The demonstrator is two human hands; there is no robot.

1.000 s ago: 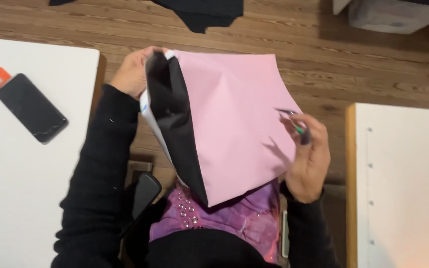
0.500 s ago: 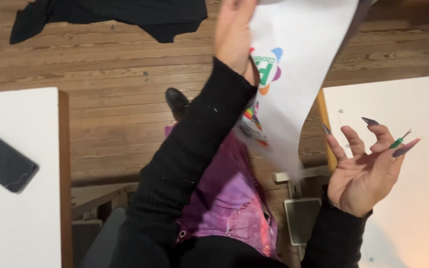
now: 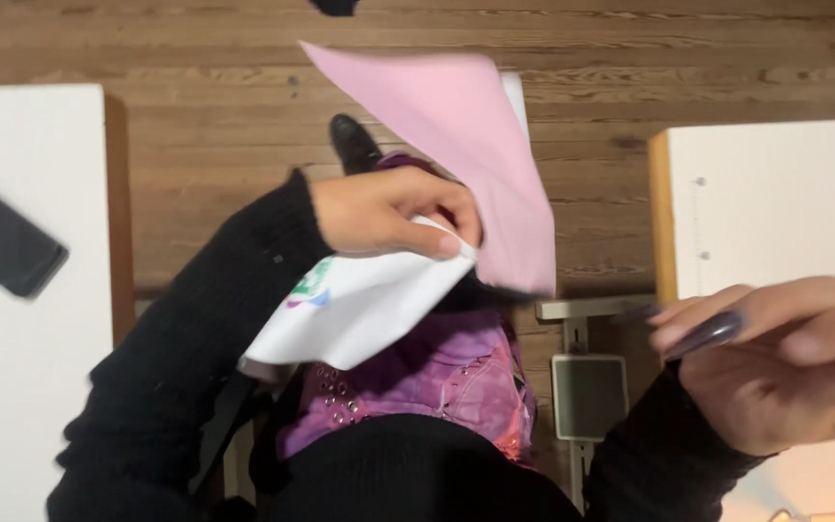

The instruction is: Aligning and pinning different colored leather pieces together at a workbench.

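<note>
Left hand point(image 3: 388, 213): pinching pink-and-white mailer bag point(image 3: 456, 145).
Right hand point(image 3: 775, 367): loosely curled, empty.
Risk: thin pinch, bag may slip floorward.

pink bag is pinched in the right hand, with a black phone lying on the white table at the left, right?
Not quite. The head view shows the pink bag pinched in the left hand, not the right. The right hand is off to the side, apart from the bag. The rest holds: a black phone lies on the white table at the left.
</note>
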